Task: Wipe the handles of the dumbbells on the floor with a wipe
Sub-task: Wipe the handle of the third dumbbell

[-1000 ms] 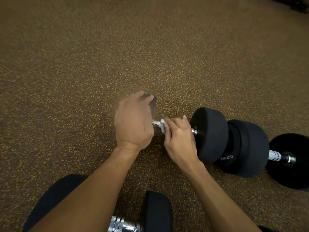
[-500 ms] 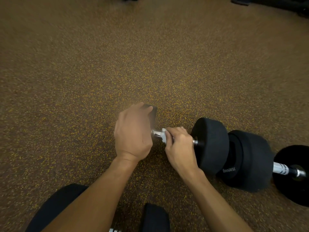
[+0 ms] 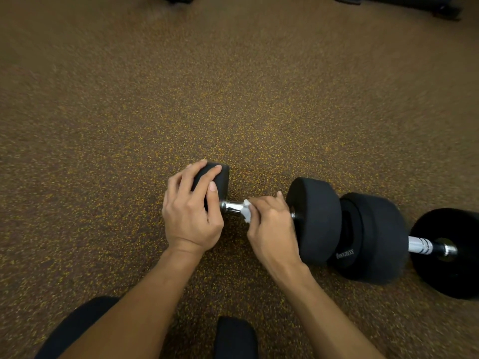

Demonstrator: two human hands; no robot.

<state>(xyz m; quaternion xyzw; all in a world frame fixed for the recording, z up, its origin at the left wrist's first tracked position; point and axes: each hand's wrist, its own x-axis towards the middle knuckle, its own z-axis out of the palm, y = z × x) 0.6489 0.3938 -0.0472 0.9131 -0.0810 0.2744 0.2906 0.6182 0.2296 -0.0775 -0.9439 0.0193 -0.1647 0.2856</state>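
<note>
In the head view, much of the dumbbell [image 3: 315,218] being cleaned is covered. It lies on the speckled brown floor [image 3: 233,99] at about 5 o'clock from the middle of the picture. The left hand [image 3: 191,216] hides most of its left weight [image 3: 220,177], with fingers and thumb curled over the black end and gripping it. Only a short shiny stretch of the handle [image 3: 232,205] shows between the two hands. The right hand [image 3: 272,229] covers the rest, its fingers closed round the bar and pinching a white wipe [image 3: 246,213] against it. Just a corner of the wipe pokes out at the thumb side, and it seems to wrap the bar, though the fingers hide how far. Touching the dumbbell's right weight, at 4 o'clock, lies a second dumbbell [image 3: 373,237], with faint white lettering on its near weight. Its far weight [image 3: 451,255] is cut by the right edge. At 6 o'clock, another black weight [image 3: 234,338] is cut by the bottom edge, and at 7 o'clock there is a dark trouser knee [image 3: 77,325]. Blurred dark shapes [image 3: 414,5] sit at the top edge near 1 o'clock, too cropped to identify.
</note>
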